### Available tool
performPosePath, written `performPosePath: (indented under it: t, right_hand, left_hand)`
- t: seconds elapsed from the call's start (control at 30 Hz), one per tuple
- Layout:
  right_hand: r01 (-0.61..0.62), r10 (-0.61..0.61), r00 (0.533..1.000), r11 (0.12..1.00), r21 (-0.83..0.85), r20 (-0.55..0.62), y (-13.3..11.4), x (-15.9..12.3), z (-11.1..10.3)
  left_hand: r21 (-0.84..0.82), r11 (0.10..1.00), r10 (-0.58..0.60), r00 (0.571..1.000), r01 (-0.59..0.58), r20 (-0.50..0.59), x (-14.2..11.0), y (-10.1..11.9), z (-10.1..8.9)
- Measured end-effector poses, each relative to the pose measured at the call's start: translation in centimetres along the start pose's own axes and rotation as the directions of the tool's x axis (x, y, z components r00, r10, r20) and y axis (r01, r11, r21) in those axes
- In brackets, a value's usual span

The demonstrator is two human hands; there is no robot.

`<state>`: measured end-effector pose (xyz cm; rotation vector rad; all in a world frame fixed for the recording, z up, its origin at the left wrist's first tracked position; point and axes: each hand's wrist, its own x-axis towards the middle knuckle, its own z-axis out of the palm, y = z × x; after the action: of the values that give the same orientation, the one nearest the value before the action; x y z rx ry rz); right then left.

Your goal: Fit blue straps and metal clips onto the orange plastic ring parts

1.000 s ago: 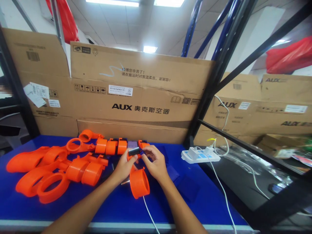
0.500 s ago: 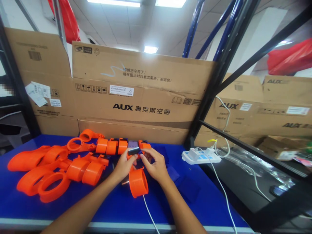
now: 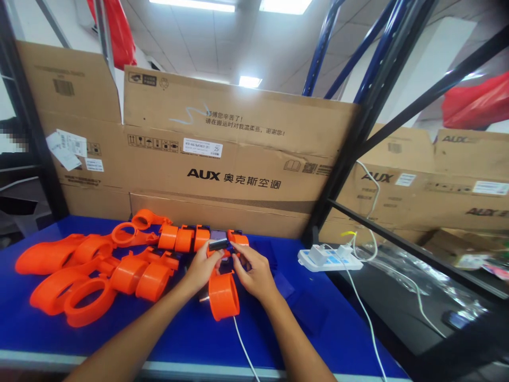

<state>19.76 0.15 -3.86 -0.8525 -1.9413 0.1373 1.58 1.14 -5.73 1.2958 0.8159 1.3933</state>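
Observation:
My left hand [image 3: 204, 268] is closed on an orange ring-shaped plastic part [image 3: 224, 297], whose wide ring hangs below the fingers. A black piece [image 3: 218, 244] sits at the top of this part, under my left thumb and fingers. At its right end, the fingertips of my right hand [image 3: 254, 270] pinch together by a small dark blue bit [image 3: 229, 246], too small to name. Behind my hands stands a row of similar orange ring parts [image 3: 183, 240] with black tops. More orange ring parts [image 3: 89, 302] lie to the left.
A blue tabletop [image 3: 178, 329] lies under everything, with dark blue flat pieces [image 3: 308, 310] on its right. A white power strip [image 3: 330, 260] with plugs stands at the right edge. A white cable [image 3: 244, 342] runs below my hands. A cardboard panel [image 3: 159, 175] closes off the back.
The view has shifted slightly. The orange ring part has moved a little left and tilted, and my right fingertips have shifted slightly at the end of the black piece.

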Motion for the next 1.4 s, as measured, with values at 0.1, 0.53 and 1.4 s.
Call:
performPosePath:
  t: [0.1,0.53,1.4]
  right_hand:
    - [0.041,-0.042,0.998,0.999,-0.023,-0.037,-0.1,0.0,0.4]
    - [0.118,-0.125,0.99,0.989,-0.091,-0.069,-0.4,-0.4,0.9]
    - [-0.346,0.339,0.931,0.713,0.609,0.132,-1.3,1.1,-0.4]
  left_hand:
    - [-0.012,1.0,0.01,1.0,-0.01,-0.01,0.0,-0.1,0.1]
    - [-0.123,0.992,-0.048,0.996,0.039,-0.076,-0.1,-0.4,0.2]
    - [-0.212,0.976,-0.022,0.988,0.056,0.156,-2.1,2.0,1.9]
